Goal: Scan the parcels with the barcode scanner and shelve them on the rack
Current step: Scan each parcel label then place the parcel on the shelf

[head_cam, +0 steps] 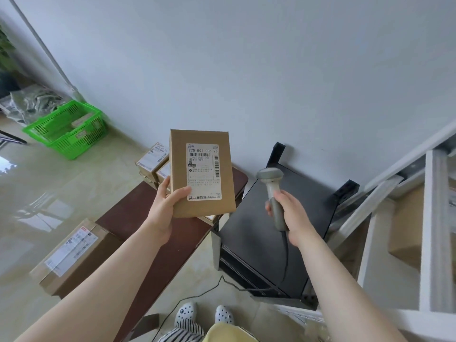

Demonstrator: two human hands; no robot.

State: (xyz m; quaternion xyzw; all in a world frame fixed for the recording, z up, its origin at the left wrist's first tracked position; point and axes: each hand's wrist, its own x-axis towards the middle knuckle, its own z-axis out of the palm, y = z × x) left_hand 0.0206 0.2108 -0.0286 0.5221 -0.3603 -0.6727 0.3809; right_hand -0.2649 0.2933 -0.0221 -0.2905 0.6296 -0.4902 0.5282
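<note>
Cardboard parcel [201, 172] pinched at lower corner by left hand [165, 206], label upturned for reading; right hand [290, 213] wrapped round scanner [271, 188] handle, head aimed away.

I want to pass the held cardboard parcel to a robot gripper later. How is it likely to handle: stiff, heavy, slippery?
The cardboard parcel probably stays stiff: its edges look straight and flat. It seems light for its size, since the left hand holds it upright by one bottom corner alone. The plain cardboard likely gives a fair grip, though the glossy label may be slicker.
</note>
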